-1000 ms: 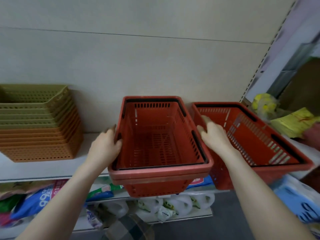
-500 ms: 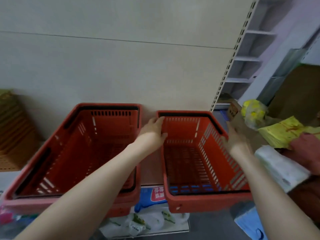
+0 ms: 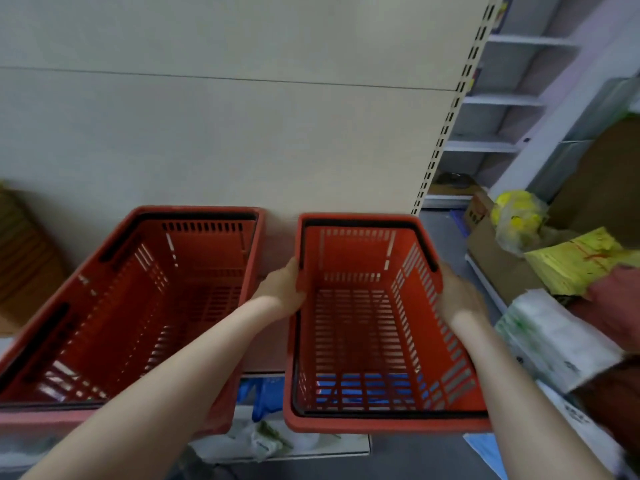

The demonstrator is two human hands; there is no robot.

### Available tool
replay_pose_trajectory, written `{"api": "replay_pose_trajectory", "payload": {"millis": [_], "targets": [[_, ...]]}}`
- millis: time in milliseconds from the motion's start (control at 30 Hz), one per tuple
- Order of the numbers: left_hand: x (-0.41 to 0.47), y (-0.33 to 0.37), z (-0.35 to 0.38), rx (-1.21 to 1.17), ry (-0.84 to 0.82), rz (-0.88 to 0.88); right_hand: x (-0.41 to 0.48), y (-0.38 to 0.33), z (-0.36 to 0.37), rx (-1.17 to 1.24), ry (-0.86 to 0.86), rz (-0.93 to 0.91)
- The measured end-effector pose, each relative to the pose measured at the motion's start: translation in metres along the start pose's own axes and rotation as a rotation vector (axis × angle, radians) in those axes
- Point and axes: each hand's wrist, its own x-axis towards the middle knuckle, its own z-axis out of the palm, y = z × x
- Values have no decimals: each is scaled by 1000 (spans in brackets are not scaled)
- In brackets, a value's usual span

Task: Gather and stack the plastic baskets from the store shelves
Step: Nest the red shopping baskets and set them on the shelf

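Two red plastic shopping baskets sit side by side on a shelf. The right basket point(image 3: 374, 327) is empty, and blue packaging shows through its slatted floor. My left hand point(image 3: 282, 289) grips its left rim and my right hand point(image 3: 457, 294) grips its right rim. The left basket point(image 3: 145, 306) is a nested pair under my left forearm, and no hand touches it. A stack of tan and orange baskets point(image 3: 20, 258) is partly visible at the far left edge.
The beige back panel point(image 3: 242, 133) rises behind the baskets. A slotted upright point(image 3: 446, 126) marks the bay's right end. Cardboard boxes point(image 3: 498, 258), yellow bags point(image 3: 519, 216) and white packages point(image 3: 554, 337) crowd the right. Packaged goods point(image 3: 263, 441) lie on the shelf below.
My view swung right. Both hands left the nested pair, reached across, and have closed on the two side rims of the right basket.
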Motion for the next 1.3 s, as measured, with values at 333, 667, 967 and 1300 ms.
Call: {"api": "replay_pose_trajectory", "payload": {"millis": [333,667,967,1300], "targets": [[-30,11,-58,-251,215,259,-67,-48,-72,-36,455,0],[-93,-4,-179,-597,408,637,-174,-168,-147,5,851,-97],[-157,-89,-305,-664,617,676,-225,-292,-146,238,892,-327],[-167,-200,-298,-633,683,417,-211,-336,-47,431,462,-412]]}}
